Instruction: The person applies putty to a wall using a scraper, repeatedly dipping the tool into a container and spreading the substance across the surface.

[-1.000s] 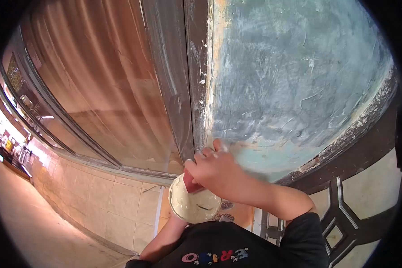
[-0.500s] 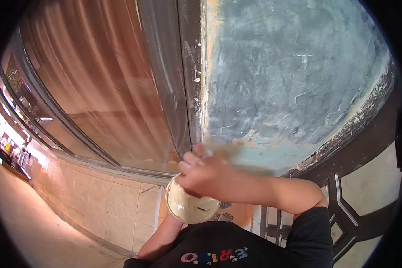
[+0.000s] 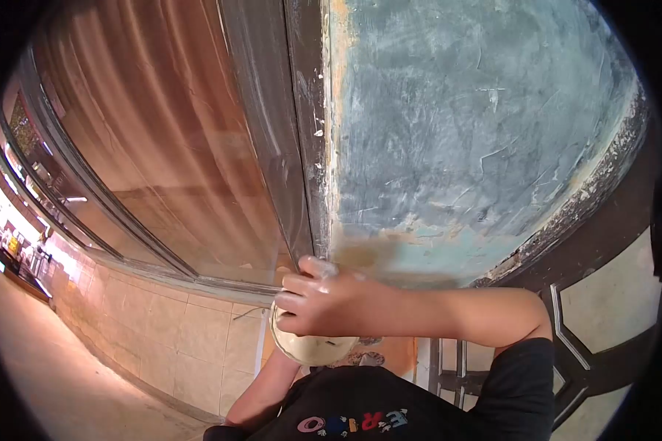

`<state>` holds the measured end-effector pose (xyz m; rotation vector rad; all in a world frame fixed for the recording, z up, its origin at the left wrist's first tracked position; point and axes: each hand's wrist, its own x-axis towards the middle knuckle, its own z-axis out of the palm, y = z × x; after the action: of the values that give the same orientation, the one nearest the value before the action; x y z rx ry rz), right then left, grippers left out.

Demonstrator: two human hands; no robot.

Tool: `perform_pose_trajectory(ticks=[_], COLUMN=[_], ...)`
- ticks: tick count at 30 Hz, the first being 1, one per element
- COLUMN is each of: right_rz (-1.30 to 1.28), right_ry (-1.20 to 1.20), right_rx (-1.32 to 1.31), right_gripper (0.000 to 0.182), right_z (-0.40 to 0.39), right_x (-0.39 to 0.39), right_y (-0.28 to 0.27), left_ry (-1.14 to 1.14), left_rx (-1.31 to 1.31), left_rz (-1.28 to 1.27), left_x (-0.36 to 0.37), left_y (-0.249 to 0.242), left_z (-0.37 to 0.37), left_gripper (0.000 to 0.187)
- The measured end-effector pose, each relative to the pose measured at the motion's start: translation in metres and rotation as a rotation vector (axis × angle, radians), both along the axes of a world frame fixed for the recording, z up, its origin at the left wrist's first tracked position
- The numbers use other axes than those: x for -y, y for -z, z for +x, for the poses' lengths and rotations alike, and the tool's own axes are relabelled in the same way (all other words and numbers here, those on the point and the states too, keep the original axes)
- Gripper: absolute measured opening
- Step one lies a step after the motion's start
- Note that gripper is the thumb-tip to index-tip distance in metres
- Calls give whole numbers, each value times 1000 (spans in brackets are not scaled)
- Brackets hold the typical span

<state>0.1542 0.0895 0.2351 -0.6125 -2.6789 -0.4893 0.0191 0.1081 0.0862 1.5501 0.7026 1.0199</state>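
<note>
A cream-coloured bowl [image 3: 312, 349] with a smeared, glossy inside is tilted in front of my black shirt. My left forearm [image 3: 263, 389] reaches up to its underside; the bowl hides my left hand, which holds it from below. My right hand [image 3: 312, 298] is over the bowl's far rim and covers much of its opening. Its fingers are curled, with whitish smears on the knuckles. Whatever they grip, if anything, is hidden. Just beyond my right hand is the lower end of the dark window frame [image 3: 296, 198], beside the patchy blue-grey wall [image 3: 434, 147].
A glass pane with a brown curtain [image 3: 154, 110] behind it stands on the left. Beige tiles [image 3: 198, 331] run below the window. On the right is a dark door or grille with pale panels [image 3: 603, 301]. A chipped, whitish strip [image 3: 324, 147] edges the wall.
My right hand has turned and come slightly lower over the bowl, covering more of it. My right forearm is more level. The view has shifted slightly.
</note>
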Motion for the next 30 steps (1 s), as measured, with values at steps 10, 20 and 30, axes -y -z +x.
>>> perform_pose_trajectory(ticks=[10,20,30], right_rz=[59,30,-27], right_ry=[-49,-37,116], right_rx=[122,-18,-60], right_gripper=[9,10,11], right_z=[14,22,19], right_x=[4,-3,10], right_y=[-8,-23,28], left_ry=[-10,-76,-224], left_rx=[-248,-251,-597], left_rz=[262,274,594], left_x=[-16,-5,-15], left_y=[33,17,19], left_z=[-18,-11,-18], left_gripper=[42,45,51])
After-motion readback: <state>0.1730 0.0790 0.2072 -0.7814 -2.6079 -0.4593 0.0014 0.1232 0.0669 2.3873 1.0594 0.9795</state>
